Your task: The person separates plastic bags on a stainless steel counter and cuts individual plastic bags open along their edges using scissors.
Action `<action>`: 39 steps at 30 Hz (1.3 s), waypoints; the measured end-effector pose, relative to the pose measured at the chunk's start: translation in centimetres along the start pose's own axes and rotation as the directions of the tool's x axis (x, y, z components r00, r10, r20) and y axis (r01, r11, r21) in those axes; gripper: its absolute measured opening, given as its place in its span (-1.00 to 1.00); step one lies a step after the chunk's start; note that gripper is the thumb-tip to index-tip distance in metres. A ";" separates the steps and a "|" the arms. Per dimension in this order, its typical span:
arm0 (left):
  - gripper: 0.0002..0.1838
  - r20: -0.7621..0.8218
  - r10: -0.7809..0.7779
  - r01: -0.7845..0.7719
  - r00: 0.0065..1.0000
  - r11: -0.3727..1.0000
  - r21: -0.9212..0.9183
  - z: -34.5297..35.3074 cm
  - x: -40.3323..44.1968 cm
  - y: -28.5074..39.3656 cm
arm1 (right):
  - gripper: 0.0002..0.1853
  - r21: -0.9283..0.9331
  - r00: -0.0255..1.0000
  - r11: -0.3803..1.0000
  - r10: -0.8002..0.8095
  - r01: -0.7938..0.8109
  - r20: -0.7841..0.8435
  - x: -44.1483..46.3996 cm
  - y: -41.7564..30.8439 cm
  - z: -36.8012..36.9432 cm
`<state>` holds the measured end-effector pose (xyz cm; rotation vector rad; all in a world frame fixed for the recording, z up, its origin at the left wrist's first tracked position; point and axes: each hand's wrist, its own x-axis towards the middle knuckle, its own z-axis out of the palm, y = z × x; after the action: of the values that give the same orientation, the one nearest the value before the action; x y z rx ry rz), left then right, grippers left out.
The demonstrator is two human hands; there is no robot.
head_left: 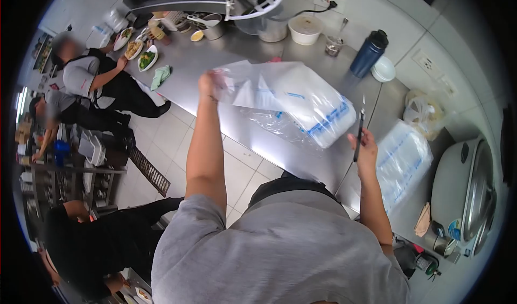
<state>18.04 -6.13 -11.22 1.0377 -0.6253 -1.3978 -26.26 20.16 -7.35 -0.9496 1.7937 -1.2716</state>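
My left hand (207,85) is closed on the end of a clear plastic bag (237,83), which stretches toward a stack of white plastic packs with blue print (318,107) on the steel counter (215,123). To the right of that stack, my right hand (366,147) grips a slim dark knife (359,134) with its tip pointing up and away from me. A second clear-wrapped pack with blue print (404,161) lies on the counter to the right of my right hand.
Along the wall stand a blue bottle (369,53), white bowls (383,69) and a white tub (305,30). A large round cooker (458,188) is at the right. Plated food (147,58) and a green cloth (160,77) lie at the left, near co-workers (102,80).
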 end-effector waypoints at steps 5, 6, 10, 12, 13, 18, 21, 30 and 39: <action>-0.85 -0.275 0.579 -0.273 0.767 0.683 0.677 -0.3 -6.1 9.2 | -0.49 0.169 0.979 0.967 0.201 -0.192 -0.037 -2.1 0.9 -3.5; -0.83 -0.170 0.614 -0.318 0.770 0.602 0.733 0.7 -6.9 8.9 | -0.51 0.187 0.973 0.959 0.227 -0.215 -0.046 -2.5 0.9 -3.9; -0.89 0.299 0.626 -0.637 0.720 0.425 0.643 14.1 -15.1 1.9 | -0.60 0.283 0.958 0.919 0.288 -0.275 -0.001 -3.3 1.5 -4.6; -0.93 0.649 0.611 -0.850 0.453 0.076 0.521 17.9 -17.0 -4.8 | -0.62 0.370 0.959 0.886 0.276 -0.280 0.064 -3.4 1.6 -4.4; -0.88 0.751 0.497 -0.892 0.436 0.127 0.434 19.2 -18.6 -7.5 | -0.63 0.400 0.964 0.878 0.251 -0.263 0.084 -3.4 1.2 -4.0; -0.58 0.882 -0.147 -0.888 0.447 0.048 0.458 21.5 -23.9 -16.0 | -0.63 0.467 0.982 0.867 0.115 -0.173 0.150 -0.5 1.8 -2.0; -0.27 0.761 -0.203 -0.778 0.616 -0.005 0.629 20.6 -24.1 -17.0 | -0.61 0.393 0.980 0.902 0.122 -0.176 0.159 3.1 2.8 -2.0; -0.11 0.490 -0.139 -0.504 0.861 -0.088 0.859 16.6 -16.7 -15.0 | -0.56 0.278 0.968 0.947 0.093 -0.159 0.235 4.7 2.6 -3.3; -0.54 0.718 -0.072 -0.720 0.693 -0.120 0.683 20.5 -23.3 -18.5 | -0.56 0.200 0.947 0.971 0.059 -0.128 0.317 3.7 2.8 -8.9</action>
<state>-11.63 14.47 -12.90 1.2878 -2.5350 -0.3989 -36.18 21.31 -8.44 -0.8735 1.4090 -1.1599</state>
